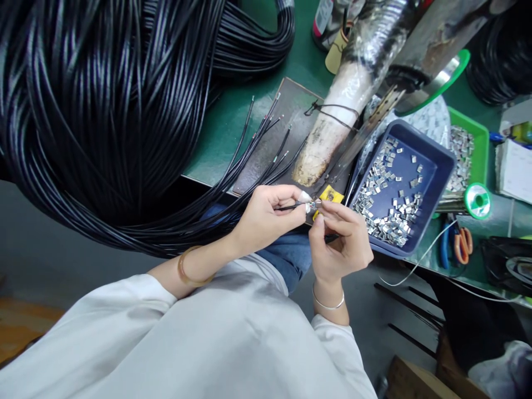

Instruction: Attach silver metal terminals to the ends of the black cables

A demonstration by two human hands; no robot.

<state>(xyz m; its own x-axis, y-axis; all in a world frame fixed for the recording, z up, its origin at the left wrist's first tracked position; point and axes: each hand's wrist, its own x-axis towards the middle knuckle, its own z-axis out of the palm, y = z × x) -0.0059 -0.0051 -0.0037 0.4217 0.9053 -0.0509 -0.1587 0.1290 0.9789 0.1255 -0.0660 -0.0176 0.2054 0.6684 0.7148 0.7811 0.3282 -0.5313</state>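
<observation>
My left hand (272,215) pinches a black cable (287,208) close to its end, with white coverings on the thumb and finger tips. My right hand (343,238) is closed at the fingertips around a small metal connector piece (318,204) that meets the cable's end. Whether the two are joined is too small to tell. Just behind the fingertips lies a yellow pad (331,194). Right of my right hand, a dark blue bin (432,160) holds many small silvery metal shells (376,183). Several loose cable ends (266,124) fan out over a dark board (286,97).
A big bundle of black cables (103,100) fills the left. A plastic-wrapped tube (344,94) slants down over the board. Farther right are a green bin (480,133), a solder spool (477,200) and orange-and-blue-handled pliers (462,246). The green table's front edge runs beside my hands.
</observation>
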